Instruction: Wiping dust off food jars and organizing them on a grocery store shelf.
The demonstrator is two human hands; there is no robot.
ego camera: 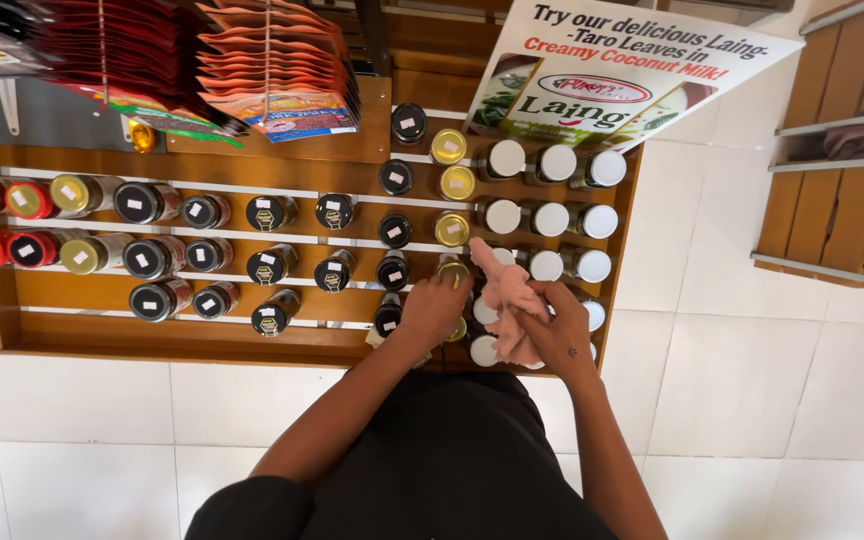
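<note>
My left hand point(434, 308) reaches onto a gold-lidded jar point(452, 268) on a wooden shelf rack point(182, 340), its fingers closed around the lid. Just to its right, my right hand point(557, 330) grips a crumpled pink cloth point(505, 290) that hangs over several white-lidded jars point(546, 265). More gold-lidded jars point(451, 229) stand in the rows above, and black-lidded jars point(392, 270) line up directly left of my left hand.
The rack's tiers hold black-, gold- and red-lidded jars point(27, 200) further left. Orange and red sachet packs point(272, 60) hang above. A printed cardboard sign point(622, 70) leans at the top right. A wooden crate wall point(837, 150) stands right, over a white tiled floor point(732, 380).
</note>
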